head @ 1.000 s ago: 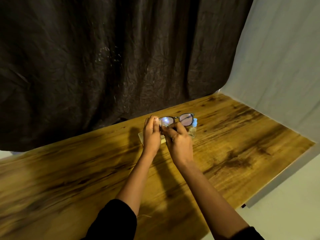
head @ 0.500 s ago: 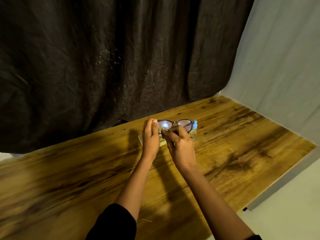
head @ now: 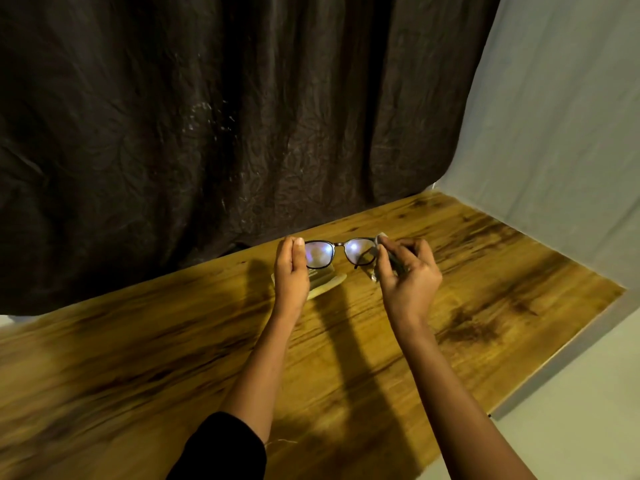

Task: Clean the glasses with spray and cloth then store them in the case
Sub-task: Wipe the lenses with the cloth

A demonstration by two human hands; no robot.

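Left hand (head: 292,271): fingers nearly straight, pinching left end of dark-framed, clear-lensed glasses (head: 320,255). Right hand (head: 408,277): fingers curled, pinching pale cloth (head: 379,240) against right lens rim. Glasses held level above brown wooden table (head: 485,271), lenses glaring.

Wooden table (head: 485,306); dark wrinkled curtain (head: 207,133) behind; pale grey sheet (head: 571,133) at right; warm dim light

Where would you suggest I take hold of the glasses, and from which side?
Pinch the glasses at the frame's outer ends, coming in from each side, as the left hand and right hand do. The lenses face you broadside, so end grips keep fingers off them.
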